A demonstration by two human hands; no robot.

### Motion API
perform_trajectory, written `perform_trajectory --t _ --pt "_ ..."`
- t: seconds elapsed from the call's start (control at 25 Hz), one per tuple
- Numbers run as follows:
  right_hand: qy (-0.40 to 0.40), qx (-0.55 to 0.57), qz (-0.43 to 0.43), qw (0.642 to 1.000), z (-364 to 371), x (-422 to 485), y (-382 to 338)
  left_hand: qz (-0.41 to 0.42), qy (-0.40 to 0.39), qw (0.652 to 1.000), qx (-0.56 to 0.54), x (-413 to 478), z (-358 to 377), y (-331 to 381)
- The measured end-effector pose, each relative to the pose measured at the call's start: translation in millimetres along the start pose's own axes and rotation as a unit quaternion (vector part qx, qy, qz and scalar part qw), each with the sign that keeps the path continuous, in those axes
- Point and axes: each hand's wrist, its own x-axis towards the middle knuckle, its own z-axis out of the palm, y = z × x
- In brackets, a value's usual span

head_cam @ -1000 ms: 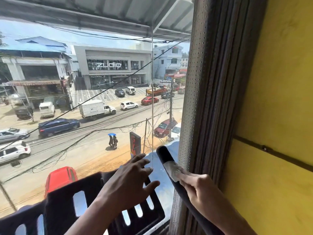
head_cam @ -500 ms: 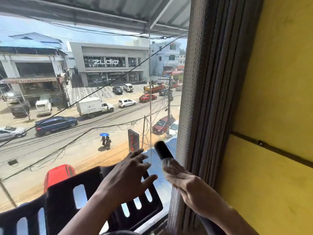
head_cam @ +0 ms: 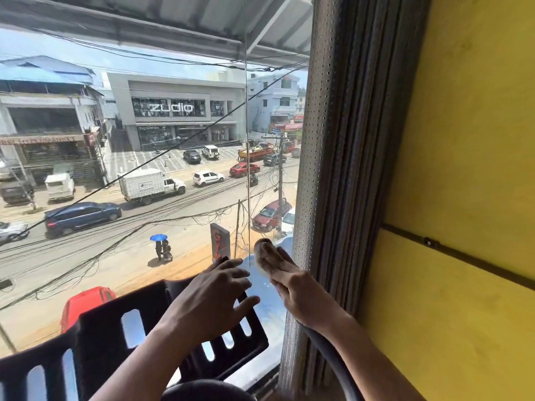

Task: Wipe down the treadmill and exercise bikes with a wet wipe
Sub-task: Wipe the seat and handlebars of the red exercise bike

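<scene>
Mid-wipe on one handlebar, judging from where things sit. Right hand (head_cam: 301,287) is wrapped around the upper end of the black handlebar (head_cam: 333,351), with the wet wipe (head_cam: 265,257) pinched under the fingers and folded over the bar's tip. The wipe looks browned and soiled already. Relative to the handlebar: the bar runs up from the lower right of the view, its top end is covered by the wipe and hand, and only the lower stretch below the wrist shows bare. Left hand (head_cam: 214,299) is just left of the handlebar, fingers spread, flat on the top edge of the black slotted console panel (head_cam: 110,340), holding nothing, looks like bracing only. Window glass (head_cam: 144,198) is directly beyond the handlebar tip, the curtain (head_cam: 338,169) just right of it, and the yellow wall (head_cam: 463,169) further right. Progress estimate: this bar's end is getting covered now; can't tell whether the lower stretch or the console panel has been wiped, no visible wet sheen. I can't tell whether this machine is the treadmill or a bike, and no other machine is in view, so I'd assume most of the job is still open. Wipe probably needs swapping soon.
</scene>
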Motion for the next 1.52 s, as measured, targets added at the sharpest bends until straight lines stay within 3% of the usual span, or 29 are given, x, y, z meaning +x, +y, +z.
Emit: perform_trajectory --t 0.08,0.24,0.44,0.64,0.88,1.04,1.16,1.28,1.44,1.52 --pt "-0.015 0.012 0.026 0.999 0.5 -18.7 4.1 -0.001 0.013 1.000 -0.013 -1.9 -1.8 3.7" --pt "-0.050 -0.002 0.056 0.997 -14.0 -64.1 -9.7 -0.049 -0.051 0.995 -0.070 -7.5 -8.3 20.2" --pt "-0.105 -0.003 0.112 0.988 -28.2 -105.0 -23.3 -0.035 -0.073 0.992 -0.101 -33.5 -13.9 57.4" --pt "-0.038 0.045 0.173 0.983 -28.7 -165.0 -40.1 -0.063 -0.118 0.988 -0.073 -65.4 -15.5 90.7" --pt "0.089 0.144 0.181 0.969 -9.8 -213.9 -126.1 0.020 -0.020 1.000 0.012 -107.4 -23.8 119.2" --pt "0.049 0.256 0.155 0.953 0.2 -229.6 -148.1 0.003 -0.020 0.999 0.030 -124.3 -19.1 132.7" --pt "0.083 0.159 0.176 0.968 -5.8 -227.7 -101.5 -0.013 -0.026 0.998 0.064 -127.9 -18.5 139.0" --pt "0.147 0.170 0.237 0.945 2.1 -218.6 -91.2 -0.046 -0.041 0.998 0.014 -132.4 -15.8 144.4" --pt "0.146 0.141 0.145 0.968 24.4 -226.7 -138.7 -0.059 -0.027 0.998 -0.006 -136.3 -11.8 145.5" --pt "0.142 0.096 0.132 0.976 21.5 -226.7 -126.0 -0.060 -0.018 0.998 -0.023 -138.4 -13.6 146.9"
